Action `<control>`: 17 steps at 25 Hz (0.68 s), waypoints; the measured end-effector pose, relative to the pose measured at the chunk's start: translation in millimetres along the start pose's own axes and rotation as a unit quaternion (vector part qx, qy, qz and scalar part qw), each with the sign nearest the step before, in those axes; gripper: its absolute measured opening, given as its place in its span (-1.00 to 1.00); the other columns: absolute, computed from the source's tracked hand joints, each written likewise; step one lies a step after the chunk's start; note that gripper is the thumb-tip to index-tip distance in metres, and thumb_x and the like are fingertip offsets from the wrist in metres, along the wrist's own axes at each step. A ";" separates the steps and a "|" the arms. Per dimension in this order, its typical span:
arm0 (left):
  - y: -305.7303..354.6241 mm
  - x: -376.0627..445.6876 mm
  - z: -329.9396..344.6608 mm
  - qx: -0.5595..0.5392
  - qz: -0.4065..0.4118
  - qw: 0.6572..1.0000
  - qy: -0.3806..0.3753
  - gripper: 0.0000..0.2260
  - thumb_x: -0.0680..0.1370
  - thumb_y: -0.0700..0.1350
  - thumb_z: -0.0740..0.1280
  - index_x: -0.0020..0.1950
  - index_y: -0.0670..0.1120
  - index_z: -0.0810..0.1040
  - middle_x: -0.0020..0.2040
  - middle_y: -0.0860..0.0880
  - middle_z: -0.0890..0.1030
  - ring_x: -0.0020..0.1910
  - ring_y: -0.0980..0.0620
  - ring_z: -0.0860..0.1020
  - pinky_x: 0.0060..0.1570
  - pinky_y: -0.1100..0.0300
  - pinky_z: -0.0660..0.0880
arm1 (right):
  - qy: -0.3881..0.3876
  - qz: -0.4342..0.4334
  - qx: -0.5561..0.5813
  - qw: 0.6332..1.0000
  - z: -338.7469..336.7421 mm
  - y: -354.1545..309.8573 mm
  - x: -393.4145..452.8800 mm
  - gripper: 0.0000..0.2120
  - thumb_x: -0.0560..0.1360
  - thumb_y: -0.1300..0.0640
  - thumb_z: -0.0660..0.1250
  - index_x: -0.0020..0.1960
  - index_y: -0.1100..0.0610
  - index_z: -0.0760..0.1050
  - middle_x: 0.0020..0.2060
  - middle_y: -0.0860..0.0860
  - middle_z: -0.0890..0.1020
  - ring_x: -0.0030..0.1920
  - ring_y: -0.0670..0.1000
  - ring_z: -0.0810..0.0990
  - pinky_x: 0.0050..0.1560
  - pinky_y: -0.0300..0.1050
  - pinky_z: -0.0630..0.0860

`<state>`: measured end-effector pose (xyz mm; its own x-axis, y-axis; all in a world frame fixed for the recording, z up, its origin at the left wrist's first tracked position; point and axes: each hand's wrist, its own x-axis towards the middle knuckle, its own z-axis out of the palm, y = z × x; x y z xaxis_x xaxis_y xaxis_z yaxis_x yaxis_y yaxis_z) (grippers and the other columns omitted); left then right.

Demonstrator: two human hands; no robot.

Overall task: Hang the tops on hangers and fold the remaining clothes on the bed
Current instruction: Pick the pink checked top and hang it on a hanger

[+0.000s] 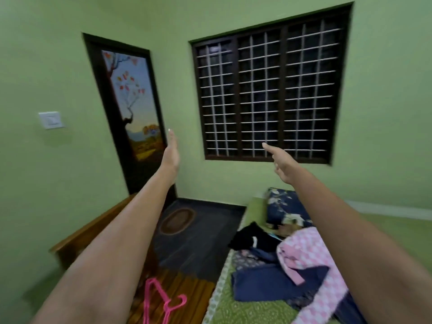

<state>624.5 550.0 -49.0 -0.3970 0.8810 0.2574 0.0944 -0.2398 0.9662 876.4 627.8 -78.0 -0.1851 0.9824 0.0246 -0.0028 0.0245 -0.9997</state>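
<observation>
While both bare arms stretch forward, the left hand (pixel 171 152) and right hand (pixel 281 163) are released, fingers straight, grasping nothing. Lower right, a heap of rumpled clothes (pixel 289 265), pink-checked, navy and black, lies on the green patterned bed (pixel 240 309). Bottom centre, pink plastic hangers (pixel 161 300) rest on slatted wood. No writing is legible.

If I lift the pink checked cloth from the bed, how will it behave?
The pink checked cloth lies crumpled in soft folds, so it is probably floppy and will droop. It looks thin, likely light. It overlaps the navy garment, which may drag along.
</observation>
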 end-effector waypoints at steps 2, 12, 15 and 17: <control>-16.7 23.1 28.4 0.008 -0.012 0.998 -0.056 -0.35 0.60 0.27 -0.21 0.57 -0.09 0.00 0.57 -0.04 0.06 0.54 0.00 0.02 0.49 0.02 -0.06 | 0.066 0.010 -0.010 0.998 -26.8 5.7 -7.2 -0.34 0.56 -0.13 0.24 0.54 0.11 0.10 0.54 0.06 0.07 0.54 0.07 0.03 0.50 0.02 0.04; -50.9 76.8 114.7 0.007 -0.030 0.978 -0.206 -0.29 0.55 0.36 -0.23 0.56 -0.04 0.06 0.57 -0.02 0.09 0.54 -0.04 0.04 0.51 -0.08 -0.03 | 0.196 0.021 -0.062 0.978 -96.4 7.6 2.4 -0.37 0.58 -0.10 0.23 0.52 0.16 0.12 0.54 0.09 0.10 0.53 0.07 0.06 0.50 0.03 0.03; -70.1 94.7 131.6 0.005 -0.044 0.979 -0.200 -0.30 0.56 0.35 -0.22 0.57 -0.04 0.06 0.57 -0.01 0.09 0.54 -0.03 0.05 0.50 -0.06 -0.03 | 0.195 0.032 -0.084 0.977 -110.7 18.3 26.1 -0.37 0.57 -0.11 0.23 0.52 0.16 0.14 0.53 0.08 0.11 0.53 0.08 0.05 0.51 0.08 0.01; -84.1 111.0 147.3 0.007 -0.055 0.978 -0.199 -0.30 0.56 0.35 -0.22 0.57 -0.04 0.05 0.57 -0.01 0.09 0.54 -0.03 0.05 0.50 -0.07 -0.03 | 0.202 0.042 -0.084 0.975 -125.3 28.8 46.7 -0.35 0.57 -0.12 0.24 0.53 0.15 0.13 0.54 0.08 0.09 0.53 0.09 0.04 0.51 0.09 0.00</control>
<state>707.0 728.0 -100.0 -0.0189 0.9908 0.1342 0.0853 -0.1321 0.9876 990.8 697.6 -105.4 0.2248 0.9741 -0.0240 0.1636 -0.0620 -0.9846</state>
